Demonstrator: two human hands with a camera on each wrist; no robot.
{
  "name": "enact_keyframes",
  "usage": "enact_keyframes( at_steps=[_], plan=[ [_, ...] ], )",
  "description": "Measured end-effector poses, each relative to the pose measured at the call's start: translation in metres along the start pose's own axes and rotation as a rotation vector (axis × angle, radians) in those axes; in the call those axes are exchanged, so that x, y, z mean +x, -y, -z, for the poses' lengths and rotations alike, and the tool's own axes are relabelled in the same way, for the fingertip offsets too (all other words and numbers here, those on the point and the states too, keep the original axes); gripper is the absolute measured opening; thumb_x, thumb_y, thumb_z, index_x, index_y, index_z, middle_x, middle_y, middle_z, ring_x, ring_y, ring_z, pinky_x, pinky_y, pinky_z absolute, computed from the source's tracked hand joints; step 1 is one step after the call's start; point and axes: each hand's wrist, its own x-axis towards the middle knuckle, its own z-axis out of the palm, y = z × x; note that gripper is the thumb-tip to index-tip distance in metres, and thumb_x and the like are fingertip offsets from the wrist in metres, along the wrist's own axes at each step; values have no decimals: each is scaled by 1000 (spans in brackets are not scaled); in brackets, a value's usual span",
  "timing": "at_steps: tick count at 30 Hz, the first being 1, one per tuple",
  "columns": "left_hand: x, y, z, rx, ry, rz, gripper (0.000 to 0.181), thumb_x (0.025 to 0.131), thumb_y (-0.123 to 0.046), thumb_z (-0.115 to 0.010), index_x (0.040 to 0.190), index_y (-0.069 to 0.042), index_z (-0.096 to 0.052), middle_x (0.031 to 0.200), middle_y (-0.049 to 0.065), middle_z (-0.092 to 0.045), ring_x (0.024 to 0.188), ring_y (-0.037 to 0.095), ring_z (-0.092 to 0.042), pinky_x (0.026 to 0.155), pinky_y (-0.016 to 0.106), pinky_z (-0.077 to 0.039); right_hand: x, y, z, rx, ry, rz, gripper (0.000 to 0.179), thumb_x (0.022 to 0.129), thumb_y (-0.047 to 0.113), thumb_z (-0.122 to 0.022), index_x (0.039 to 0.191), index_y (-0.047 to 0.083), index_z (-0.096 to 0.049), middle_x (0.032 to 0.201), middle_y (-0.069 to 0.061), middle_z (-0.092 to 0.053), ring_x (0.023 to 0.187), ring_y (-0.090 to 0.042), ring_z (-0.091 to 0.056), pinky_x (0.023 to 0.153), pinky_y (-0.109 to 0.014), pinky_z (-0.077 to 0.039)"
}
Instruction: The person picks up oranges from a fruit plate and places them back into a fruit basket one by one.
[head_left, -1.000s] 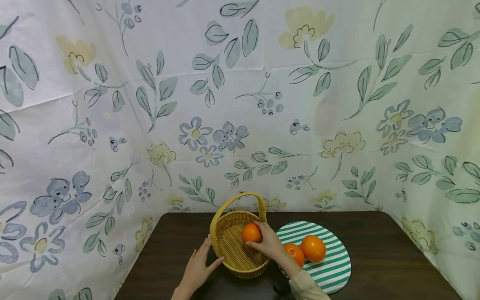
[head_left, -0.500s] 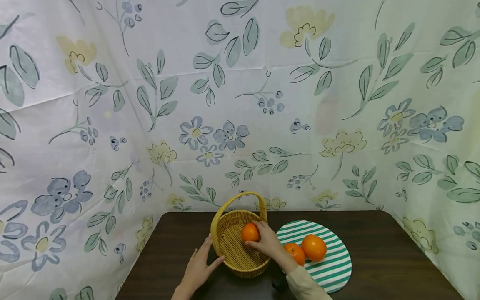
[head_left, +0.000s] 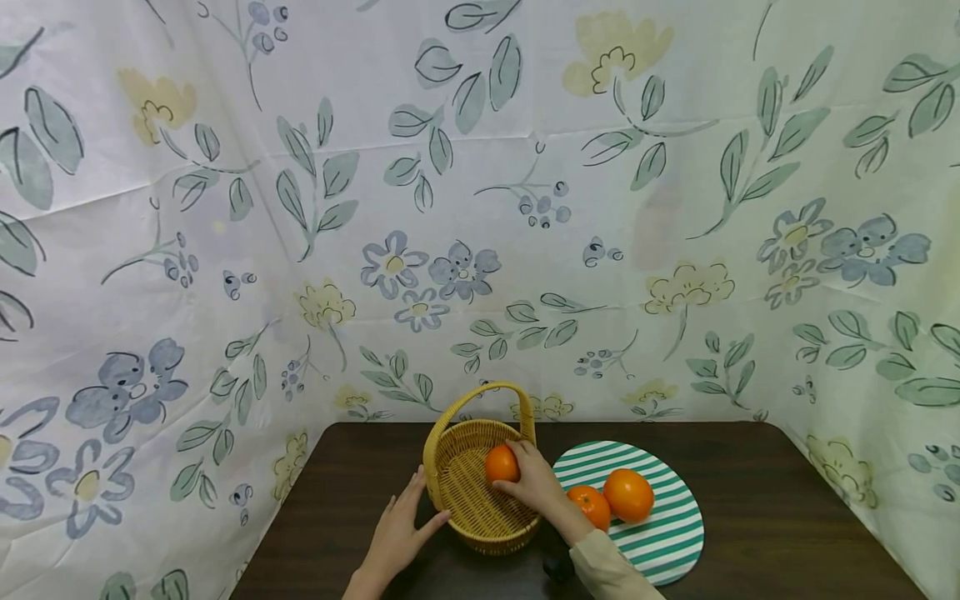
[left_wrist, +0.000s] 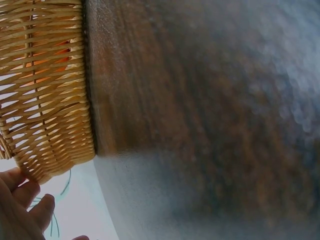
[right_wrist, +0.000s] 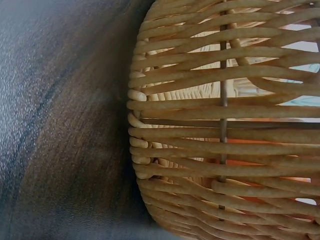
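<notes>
A yellow wicker basket [head_left: 486, 525] with a tall arched handle stands on the dark table. My right hand [head_left: 538, 482] reaches in over its right side and holds an orange [head_left: 501, 463] between thumb and fingers, inside the basket. Along the left side of the basket, my left hand [head_left: 399, 529] lies with extended fingers, its thumb at the front rim. In the left wrist view, fingertips [left_wrist: 25, 192] are right against the weave. Only the woven wall [right_wrist: 225, 135] of the basket, with orange colour behind it, fills the right wrist view; the right hand is not seen there.
To the right lies a round green-and-white striped plate [head_left: 663, 550] with two more oranges [head_left: 628, 496] on it. A small black object [head_left: 558, 567] sits by my right sleeve [head_left: 607, 567]. Floral cloth [head_left: 525, 250] hangs behind and beside the table [head_left: 757, 517].
</notes>
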Motion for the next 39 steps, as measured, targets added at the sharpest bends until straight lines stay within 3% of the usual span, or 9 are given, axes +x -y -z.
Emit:
enact_keyframes(
  at_steps=[20,32,39],
  plan=[
    [0,-2,0,-5,13,-16,81,85,-59,-53,149,-22,-22,152,5,-25,135,28,-33,103,65,-24,-4,-4,5,21,-59,19,64,80,33,-73,130,1,-50,125,-16,-50,113,-33,-52,88,-46,-49],
    [-1,0,1,-8,-24,-34,80,84,-57,-56,148,-22,-25,151,8,-28,133,30,-36,101,65,-26,-10,-7,13,76,-134,80,56,79,29,-74,126,4,-55,121,-11,-53,108,-29,-55,82,-43,-51],
    [-1,1,0,-2,-9,-29,80,85,-58,-54,148,-20,-26,152,5,-24,135,28,-34,101,65,-25,-16,-3,18,82,-166,74,49,78,26,-75,121,11,-59,115,-7,-55,104,-24,-56,81,-41,-51]
  ],
)
